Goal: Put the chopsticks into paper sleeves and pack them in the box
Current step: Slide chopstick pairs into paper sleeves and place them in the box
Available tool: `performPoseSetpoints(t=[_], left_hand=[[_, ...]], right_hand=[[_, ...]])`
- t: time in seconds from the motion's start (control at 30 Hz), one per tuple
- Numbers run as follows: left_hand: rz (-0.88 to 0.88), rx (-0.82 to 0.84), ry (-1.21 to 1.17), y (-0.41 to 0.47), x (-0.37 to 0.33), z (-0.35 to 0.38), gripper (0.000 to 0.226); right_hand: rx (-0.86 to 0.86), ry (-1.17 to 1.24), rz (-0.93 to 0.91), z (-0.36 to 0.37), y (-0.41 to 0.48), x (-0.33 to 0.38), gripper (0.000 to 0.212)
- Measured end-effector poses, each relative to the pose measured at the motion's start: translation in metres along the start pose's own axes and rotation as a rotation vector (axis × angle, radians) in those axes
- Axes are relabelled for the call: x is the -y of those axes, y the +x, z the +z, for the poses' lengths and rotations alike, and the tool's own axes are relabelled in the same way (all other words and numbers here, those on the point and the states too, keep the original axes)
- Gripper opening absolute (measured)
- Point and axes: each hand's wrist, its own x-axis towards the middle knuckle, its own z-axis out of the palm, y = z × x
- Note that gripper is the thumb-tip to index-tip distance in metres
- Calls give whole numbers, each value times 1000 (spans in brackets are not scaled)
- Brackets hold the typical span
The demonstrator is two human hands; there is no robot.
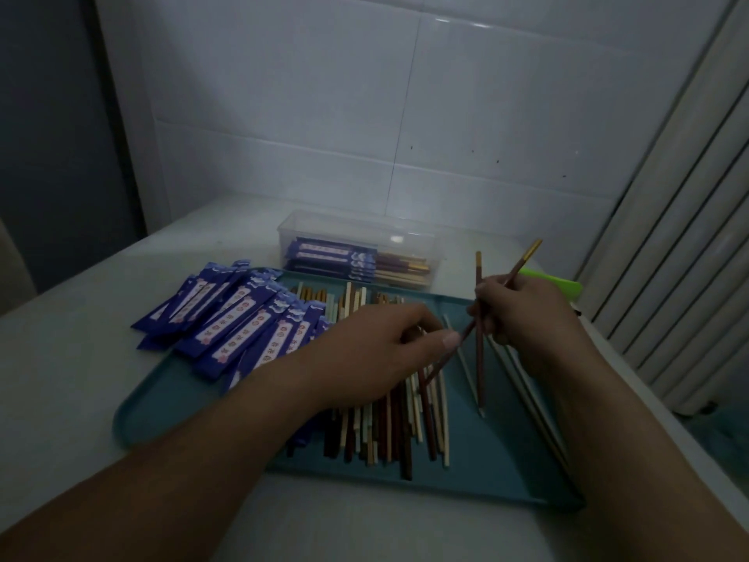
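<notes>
Chopsticks (479, 358) slim, red-brown, gold-tipped: pinched in right hand (523, 310) | left hand (373, 350) grip unclear | tray (506, 460) teal, flat

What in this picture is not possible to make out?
Head view:
1. Print on the paper sleeves: blurred, dim.
2. Green object: mostly behind the right hand.
3. Whether the left hand grips anything: its curled fingers hide it.
4. Middle of the chopstick pile: under the left hand.

Bare tray floor (506, 448) right of the chopstick pile (389, 432); sleeve heap (227, 318) along its left.
</notes>
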Motion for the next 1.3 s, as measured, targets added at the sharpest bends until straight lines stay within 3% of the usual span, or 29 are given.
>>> performPoseSetpoints(t=[0.27,0.43,0.5,0.63,0.8,0.97,1.03,1.1,1.17,1.3], left_hand=[[-65,117,-67,-3,-5,11,67],[-40,49,-20,2,2,9,18],[-47,22,-44,4,5,4,21],[-86,23,-187,5,11,-6,26],[-174,-203,-484,11,18,-9,26],[-174,-243,-489,14,23,-14,29],[-169,-279,-290,12,23,-22,26],[-167,-322,72,8,29,-35,20],[-256,-312,319,2,37,-50,16],[-499,-85,515,-5,48,-62,25]], right_hand=[[-143,34,-170,11,-11,7,10],[-179,112,-186,28,-11,1,7],[-120,277,-101,29,-11,0,2],[96,451,94,32,-10,0,20],[150,635,100,31,-10,2,22],[343,608,99,41,-21,6,25],[278,589,62,41,-20,5,25],[185,570,40,38,-16,1,24],[110,525,50,34,-12,-4,25],[47,489,97,32,-8,-12,26]])
